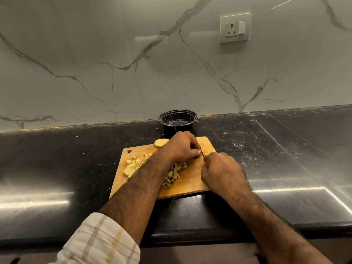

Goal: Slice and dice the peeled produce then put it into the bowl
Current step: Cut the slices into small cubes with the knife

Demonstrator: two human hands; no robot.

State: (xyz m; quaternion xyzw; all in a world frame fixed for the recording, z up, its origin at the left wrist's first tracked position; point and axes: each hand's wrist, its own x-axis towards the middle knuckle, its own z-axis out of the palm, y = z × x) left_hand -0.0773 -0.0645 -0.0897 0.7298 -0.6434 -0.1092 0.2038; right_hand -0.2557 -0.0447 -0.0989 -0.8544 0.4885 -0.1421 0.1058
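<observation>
A wooden cutting board (192, 184) lies on the black counter. Diced pale yellow produce pieces (174, 174) are heaped in its middle, with more pieces (131, 166) at its left. A round peeled slice (161, 142) sits at the board's far edge. My left hand (182, 147) is curled over produce on the board, fingers bent; what it holds is mostly hidden. My right hand (222, 168) grips a knife whose thin blade (201, 151) shows between the two hands. A black bowl (177, 120) stands behind the board against the wall.
The black counter (276, 159) stretches wide to both sides of the board. A marble backsplash rises behind the bowl, with a wall socket (235, 28) high at the right. The counter's front edge runs below my forearms.
</observation>
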